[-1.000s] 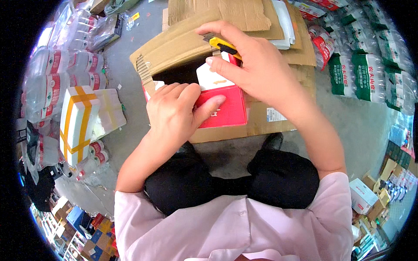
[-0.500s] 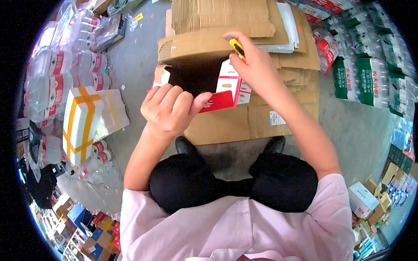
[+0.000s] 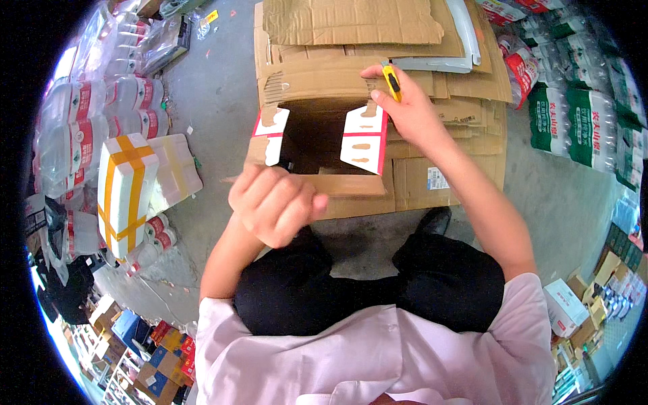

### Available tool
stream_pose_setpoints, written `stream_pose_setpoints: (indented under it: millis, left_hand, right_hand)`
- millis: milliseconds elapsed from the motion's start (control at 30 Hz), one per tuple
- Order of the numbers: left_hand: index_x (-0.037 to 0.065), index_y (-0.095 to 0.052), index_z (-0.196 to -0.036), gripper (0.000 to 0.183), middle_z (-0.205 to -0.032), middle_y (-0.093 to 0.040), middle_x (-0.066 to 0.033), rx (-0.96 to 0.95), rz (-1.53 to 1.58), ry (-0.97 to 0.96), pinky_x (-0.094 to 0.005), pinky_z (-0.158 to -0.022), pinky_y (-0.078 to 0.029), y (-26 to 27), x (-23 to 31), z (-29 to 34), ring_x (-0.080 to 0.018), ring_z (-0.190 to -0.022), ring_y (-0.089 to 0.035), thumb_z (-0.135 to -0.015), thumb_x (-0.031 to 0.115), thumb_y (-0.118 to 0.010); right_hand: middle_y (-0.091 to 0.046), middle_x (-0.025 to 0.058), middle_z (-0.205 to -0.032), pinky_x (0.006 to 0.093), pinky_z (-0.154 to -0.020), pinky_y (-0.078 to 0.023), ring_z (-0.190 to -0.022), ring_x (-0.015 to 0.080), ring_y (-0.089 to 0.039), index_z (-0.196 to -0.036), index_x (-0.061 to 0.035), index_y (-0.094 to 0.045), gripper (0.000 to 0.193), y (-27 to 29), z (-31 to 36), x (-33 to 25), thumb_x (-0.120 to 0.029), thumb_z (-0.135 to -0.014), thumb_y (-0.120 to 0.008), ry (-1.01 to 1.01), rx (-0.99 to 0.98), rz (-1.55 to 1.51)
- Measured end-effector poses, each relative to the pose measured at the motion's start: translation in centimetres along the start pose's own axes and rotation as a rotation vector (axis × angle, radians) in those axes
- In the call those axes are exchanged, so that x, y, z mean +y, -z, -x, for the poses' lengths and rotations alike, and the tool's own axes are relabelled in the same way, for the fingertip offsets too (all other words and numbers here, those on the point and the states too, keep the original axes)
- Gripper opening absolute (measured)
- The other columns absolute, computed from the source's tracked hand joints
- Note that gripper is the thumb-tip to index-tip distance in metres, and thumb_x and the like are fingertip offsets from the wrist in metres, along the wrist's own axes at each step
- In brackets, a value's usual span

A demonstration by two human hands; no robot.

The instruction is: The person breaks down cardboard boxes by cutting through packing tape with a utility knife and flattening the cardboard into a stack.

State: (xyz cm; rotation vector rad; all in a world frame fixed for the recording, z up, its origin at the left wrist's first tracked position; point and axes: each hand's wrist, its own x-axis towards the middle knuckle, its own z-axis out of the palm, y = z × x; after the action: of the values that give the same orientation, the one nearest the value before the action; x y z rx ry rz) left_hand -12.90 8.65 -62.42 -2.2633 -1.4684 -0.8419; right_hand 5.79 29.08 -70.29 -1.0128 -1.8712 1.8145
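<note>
An open carton stands before me on a stack of flattened cardboard. Its white-and-red left flap and right flap have torn brown patches. The brown inner face of its near flap is visible. My left hand is curled closed at the carton's near left corner; whatever its fingers hold, if anything, is hidden. Beyond the carton's far right corner, my right hand holds a yellow-and-black utility knife pointing up and away.
Shrink-wrapped water bottles stand in packs on the left and right. A white foam box with yellow tape sits on the left floor. More flat cardboard is piled at the back. A white carton stands at the lower right.
The near flap has swung from showing its red face to showing its brown face. My left hand has come down toward me; the right hand with the knife has shifted slightly right.
</note>
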Motion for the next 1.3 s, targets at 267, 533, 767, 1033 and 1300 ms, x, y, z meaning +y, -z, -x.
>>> stream_pose_setpoints:
  millis: [267, 533, 767, 1033, 1300]
  left_hand:
    - [0.0, -0.065, -0.139, 0.059, -0.145, -0.065, -0.0149, -0.595, 0.435, 0.046, -0.0465, -0.112, -0.051, 3.5, 0.6, 1.0, -0.0323, -0.133, -0.063, -0.085, 0.016, -0.082]
    - [0.012, -0.058, -0.151, 0.058, -0.163, -0.05, -0.0095, -0.888, 0.838, 0.288, -0.0604, -0.129, -0.022, 2.2, 1.2, 3.8, -0.0363, -0.158, -0.035, -0.095, 0.015, -0.073]
    - [0.003, -0.075, -0.119, 0.028, -0.131, -0.073, -0.015, -0.591, 0.965, 0.524, -0.0474, -0.109, -0.052, 5.8, 0.2, 0.5, -0.038, -0.128, -0.067, -0.091, 0.0, -0.072]
    - [0.011, -0.076, -0.119, 0.041, -0.083, -0.051, -0.0012, -0.662, 0.053, 0.17, -0.0372, -0.07, -0.05, 8.0, 0.7, -0.1, -0.0202, -0.078, -0.058, -0.078, 0.02, -0.078]
    - [0.009, -0.077, -0.122, 0.049, -0.078, -0.039, 0.0017, -0.416, -0.117, 0.002, -0.0256, -0.053, -0.043, 5.2, 1.8, 6.8, -0.0111, -0.068, -0.051, -0.073, 0.013, -0.071]
  right_hand:
    - [-0.067, -0.0004, -0.098, 0.029, -0.082, -0.053, -0.086, 0.0093, -0.061, -0.131, -0.0089, -0.066, 0.028, 0.0, 0.2, 2.0, -0.005, -0.104, -0.058, 0.058, 0.109, -0.09]
    - [-0.062, -0.0027, -0.097, 0.0242, -0.08, -0.048, -0.084, 0.0041, -0.052, -0.132, -0.0096, -0.064, 0.025, -1.8, 1.8, 1.3, -0.009, -0.108, -0.056, 0.144, 0.086, 0.105]
    - [-0.054, -0.0041, -0.085, 0.0254, -0.077, -0.045, -0.081, 0.0055, -0.047, -0.131, -0.0094, -0.065, 0.025, -1.0, 2.9, 0.0, -0.012, -0.107, -0.058, 0.087, 0.042, 0.131]
    - [-0.057, 0.0055, -0.076, 0.0343, -0.069, -0.048, -0.07, 0.015, -0.055, -0.132, -0.0188, -0.064, 0.026, -1.2, 2.5, -0.2, -0.017, -0.107, -0.058, 0.177, 0.114, 0.288]
    - [-0.07, 0.0127, -0.096, 0.0453, -0.081, -0.056, -0.085, 0.0337, -0.072, -0.133, -0.0184, -0.064, 0.03, -0.4, 3.2, -2.6, -0.021, -0.103, -0.066, 0.271, 0.17, 0.811]
